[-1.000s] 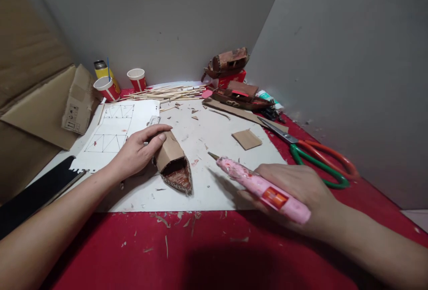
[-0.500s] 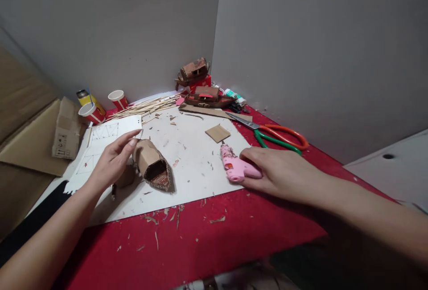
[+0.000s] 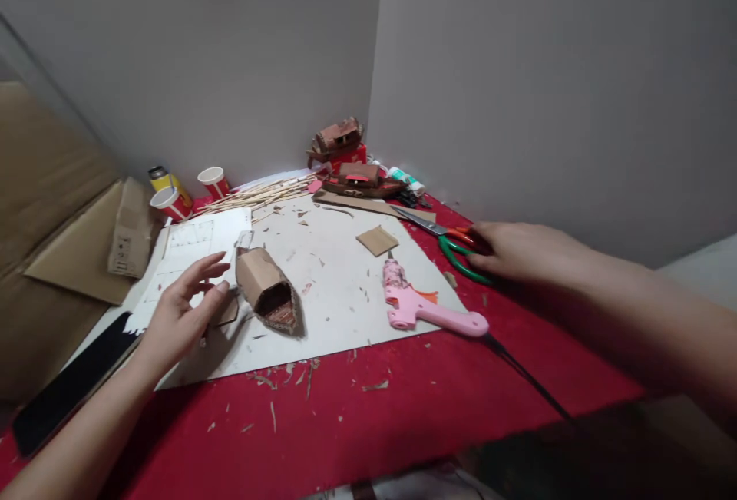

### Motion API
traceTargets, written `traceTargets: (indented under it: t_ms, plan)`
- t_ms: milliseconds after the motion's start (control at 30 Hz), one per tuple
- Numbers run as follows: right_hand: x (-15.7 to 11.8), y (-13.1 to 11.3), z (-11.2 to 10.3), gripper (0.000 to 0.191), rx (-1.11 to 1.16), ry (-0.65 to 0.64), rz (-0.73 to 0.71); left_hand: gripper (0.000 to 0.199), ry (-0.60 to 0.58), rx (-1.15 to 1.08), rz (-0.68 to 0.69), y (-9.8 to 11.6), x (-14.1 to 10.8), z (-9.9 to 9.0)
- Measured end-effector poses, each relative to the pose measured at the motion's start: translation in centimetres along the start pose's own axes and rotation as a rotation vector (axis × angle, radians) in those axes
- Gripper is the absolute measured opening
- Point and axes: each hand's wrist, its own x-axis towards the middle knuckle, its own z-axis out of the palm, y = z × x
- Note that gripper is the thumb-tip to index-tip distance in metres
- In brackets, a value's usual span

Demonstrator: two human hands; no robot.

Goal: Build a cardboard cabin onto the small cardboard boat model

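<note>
My right hand (image 3: 518, 253) is closed around the handles of the scissors (image 3: 431, 225), which have one orange and one green loop. Fingers apart, my left hand (image 3: 187, 308) hovers beside a small cardboard piece (image 3: 229, 309); whether the thumb touches it I cannot tell. Just right of that hand, a little cardboard boat (image 3: 262, 283) with an arched cover sits on the white sheet. A pink glue gun (image 3: 429, 311) with an orange trigger lies on its side, its nozzle pointing away from me. Beyond its nozzle is a square of cardboard (image 3: 377, 240).
Two brown model boats (image 3: 360, 177) stand at the back beside thin wooden sticks (image 3: 270, 194). Paper cups (image 3: 213, 181), a yellow bottle (image 3: 164, 177) and cardboard boxes (image 3: 74, 254) are at left. A dark phone (image 3: 74, 385) lies near my left forearm. The gun's cord (image 3: 533, 379) trails right.
My right hand has let go of the glue gun and moved up and right onto the scissors. My left hand has come down from the boat's cover toward the small cardboard piece.
</note>
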Motion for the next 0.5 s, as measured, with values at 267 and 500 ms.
traceTargets:
  t_ms: [267, 500]
  plan:
    - [1.0, 0.5, 1.2, 0.007, 0.017, -0.147, 0.084, 0.047, -0.027, -0.104, -0.029, 0.3, 1.0, -0.1]
    - [0.3, -1.2, -3.0, 0.031, 0.215, -0.024, 0.276, 0.035, -0.083, -0.182, 0.001, 0.0, 2.9, 0.6]
